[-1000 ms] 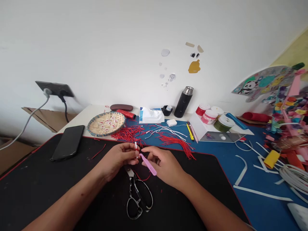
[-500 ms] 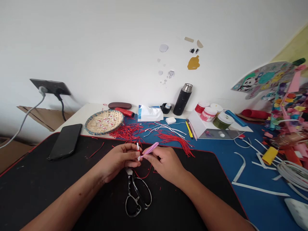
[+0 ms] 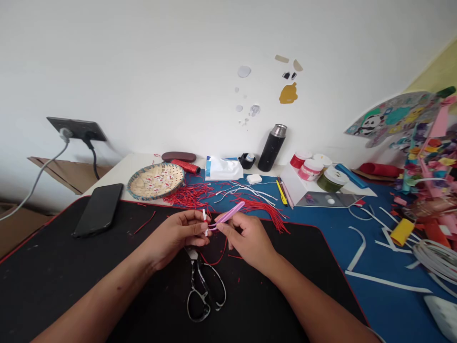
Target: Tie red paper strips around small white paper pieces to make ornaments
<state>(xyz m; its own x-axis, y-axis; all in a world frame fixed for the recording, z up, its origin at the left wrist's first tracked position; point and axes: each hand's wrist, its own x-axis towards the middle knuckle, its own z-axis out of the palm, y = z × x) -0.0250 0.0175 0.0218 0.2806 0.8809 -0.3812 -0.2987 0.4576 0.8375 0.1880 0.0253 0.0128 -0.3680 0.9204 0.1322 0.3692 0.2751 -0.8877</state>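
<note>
My left hand (image 3: 176, 234) pinches a small white and red paper piece (image 3: 204, 216) upright above the black mat (image 3: 71, 267). My right hand (image 3: 248, 236) grips pink tweezers (image 3: 228, 215), whose tips touch that piece at my left fingertips. A red thread (image 3: 216, 259) hangs below the hands. Steel scissors (image 3: 203, 290) lie shut on the mat just under both hands.
A black phone (image 3: 99, 208) lies at the left of the mat. Behind the hands are a woven basket (image 3: 156, 180), red strips (image 3: 189, 195), white strips (image 3: 246, 190), a tissue pack (image 3: 223, 169), a black flask (image 3: 272, 147), paint jars (image 3: 314, 171) and paper scraps (image 3: 421, 209) on the blue mat.
My right hand turned the pink tweezers from pointing down and right to pointing up and right, with their tips brought to the piece in my left hand. The left hand stayed put.
</note>
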